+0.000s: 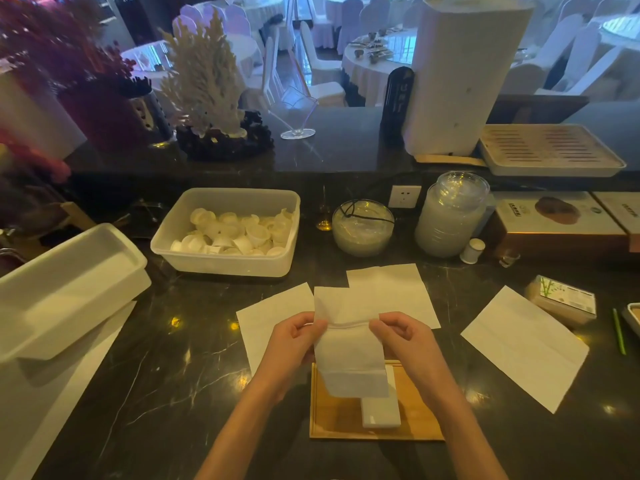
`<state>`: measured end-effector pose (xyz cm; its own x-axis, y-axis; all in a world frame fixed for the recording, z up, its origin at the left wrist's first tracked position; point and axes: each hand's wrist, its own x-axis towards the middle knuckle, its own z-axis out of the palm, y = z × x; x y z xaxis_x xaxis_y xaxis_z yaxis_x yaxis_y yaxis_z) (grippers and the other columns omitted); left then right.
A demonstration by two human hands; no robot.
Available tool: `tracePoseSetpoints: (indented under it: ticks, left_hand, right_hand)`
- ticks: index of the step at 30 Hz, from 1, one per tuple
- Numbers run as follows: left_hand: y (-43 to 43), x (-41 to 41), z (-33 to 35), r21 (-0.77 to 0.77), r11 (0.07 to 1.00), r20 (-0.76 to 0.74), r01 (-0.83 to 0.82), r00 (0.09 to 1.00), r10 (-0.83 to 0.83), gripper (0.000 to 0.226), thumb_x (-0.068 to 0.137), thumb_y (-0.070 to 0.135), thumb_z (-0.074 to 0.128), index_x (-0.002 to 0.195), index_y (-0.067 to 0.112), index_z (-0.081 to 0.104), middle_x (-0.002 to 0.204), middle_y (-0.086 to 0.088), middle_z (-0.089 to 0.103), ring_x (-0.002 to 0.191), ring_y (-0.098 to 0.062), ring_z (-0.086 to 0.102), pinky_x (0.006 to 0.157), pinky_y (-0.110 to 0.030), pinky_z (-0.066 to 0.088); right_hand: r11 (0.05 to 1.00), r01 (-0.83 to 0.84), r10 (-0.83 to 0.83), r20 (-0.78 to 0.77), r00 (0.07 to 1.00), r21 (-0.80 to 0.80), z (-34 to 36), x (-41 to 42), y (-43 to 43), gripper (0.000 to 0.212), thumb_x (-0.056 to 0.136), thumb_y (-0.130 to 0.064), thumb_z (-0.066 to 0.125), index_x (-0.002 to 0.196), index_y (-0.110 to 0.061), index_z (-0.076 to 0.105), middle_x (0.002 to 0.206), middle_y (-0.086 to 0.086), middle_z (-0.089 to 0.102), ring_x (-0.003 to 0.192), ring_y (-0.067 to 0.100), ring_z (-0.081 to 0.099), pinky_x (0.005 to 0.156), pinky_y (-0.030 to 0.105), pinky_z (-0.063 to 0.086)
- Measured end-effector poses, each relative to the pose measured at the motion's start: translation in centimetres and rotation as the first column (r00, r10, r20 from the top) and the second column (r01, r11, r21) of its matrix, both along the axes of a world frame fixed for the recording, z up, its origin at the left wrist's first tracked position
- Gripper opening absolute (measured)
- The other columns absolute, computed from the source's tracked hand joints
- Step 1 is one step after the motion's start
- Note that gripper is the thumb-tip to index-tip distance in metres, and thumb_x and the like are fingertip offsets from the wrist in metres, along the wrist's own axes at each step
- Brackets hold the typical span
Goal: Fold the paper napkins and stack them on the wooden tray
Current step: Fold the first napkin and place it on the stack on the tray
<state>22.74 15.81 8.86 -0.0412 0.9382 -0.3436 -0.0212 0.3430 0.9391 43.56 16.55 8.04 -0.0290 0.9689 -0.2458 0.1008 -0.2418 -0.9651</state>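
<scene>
Over the wooden tray (329, 422), near the front edge of the dark marbled tabletop (166, 393), a white paper napkin (346, 362) is held up in both hands. It is thin and slightly see-through, a long rectangle with a crease running straight across about its middle. The part above the crease stands up with a square top edge. The part below hangs down over the far side of the tray, and its lowest band shows a shade greyer than the rest.

The left hand (294, 341) pinches the left end of the crease and the right hand (403, 336) pinches the right end. On each hand the fingers (388, 323) are curled in and clamped on the paper against the thumb.

On the tray, partly behind the hanging paper, lies a narrow folded stack (381, 415) of white napkins, its long side pointing toward the person.

Three unfolded napkins lie flat on the tabletop. The left sheet (270, 320) lies just beside the left hand, the far sheet (394, 292) lies beyond the hands and is partly covered by the held napkin, and the right sheet (523, 344) lies well apart and shows a faint lengthwise crease. Farther back stands a clear plastic tub (225, 265) of small white cups.
</scene>
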Motion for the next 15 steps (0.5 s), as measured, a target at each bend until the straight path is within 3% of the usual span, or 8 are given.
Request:
tracePoseSetpoints:
  ticks: [6,11,15]
  left_hand:
    - [-0.35,-0.46,-0.9,0.0,0.999,-0.011,-0.033,0.999,0.033,0.01,0.096,0.027,0.065,0.103,0.025,0.072,0.103,0.005,0.078,0.097,-0.016,0.077,0.072,-0.026,0.064]
    - [-0.39,-0.43,-0.75,0.043,0.998,0.021,-0.045,0.999,0.044,0.039,0.079,0.05,0.065,0.107,0.022,0.07,0.099,0.011,0.078,0.097,-0.014,0.077,0.07,-0.027,0.064]
    - [-0.12,-0.34,-0.68,0.074,0.987,0.025,-0.143,0.99,0.142,0.021,0.096,0.04,0.06,0.105,0.024,0.068,0.098,0.008,0.08,0.091,-0.014,0.078,0.065,-0.024,0.062]
  right_hand:
    - [0.999,-0.026,0.025,0.026,0.999,0.032,-0.4,-0.25,-0.22,0.008,0.093,-0.029,0.07,0.1,-0.028,0.075,0.091,-0.021,0.076,0.09,0.002,0.073,0.066,0.018,0.061]
    - [0.998,-0.028,0.027,0.021,0.999,0.048,-0.26,-0.23,-0.28,0.008,0.095,-0.032,0.067,0.099,-0.03,0.073,0.093,-0.021,0.075,0.092,0.001,0.072,0.065,0.016,0.059]
    - [0.981,-0.189,0.189,-0.005,0.982,-0.048,-0.09,-0.25,-0.59,0.022,0.097,-0.046,0.059,0.109,-0.033,0.071,0.102,-0.015,0.077,0.095,0.004,0.073,0.076,0.025,0.062]
